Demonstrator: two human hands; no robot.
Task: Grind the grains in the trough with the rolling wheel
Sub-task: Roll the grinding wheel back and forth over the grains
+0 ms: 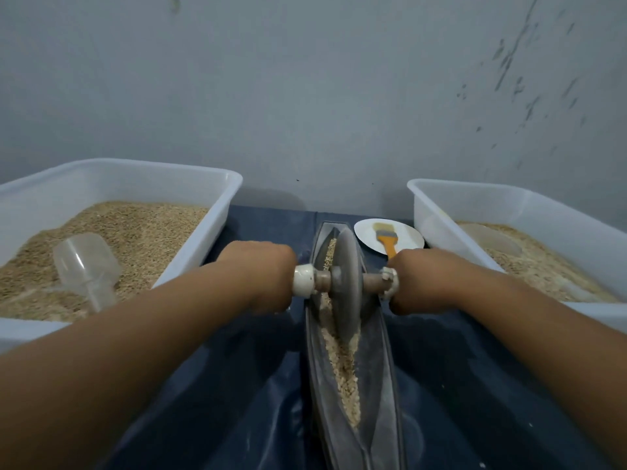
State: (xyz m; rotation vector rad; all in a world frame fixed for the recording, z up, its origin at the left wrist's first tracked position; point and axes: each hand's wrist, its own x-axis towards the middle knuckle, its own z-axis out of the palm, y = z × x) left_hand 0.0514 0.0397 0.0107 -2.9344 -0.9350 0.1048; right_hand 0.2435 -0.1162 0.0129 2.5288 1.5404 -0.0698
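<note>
Wheel [344, 279] stands upright on its edge in the trough [383, 385], toward the far end, its axle running crosswise. The left hand [261, 276] grips the left handle and the right hand [419, 281] the right handle, fingers curled round each, one either side and equally near. The trough's long axis runs straight away from the person, near end at the body, far tip toward the wall. Grains [344, 371] lie along its floor, mostly on the near side of the wheel, so I'd judge the next roll comes back toward the body.
</note>
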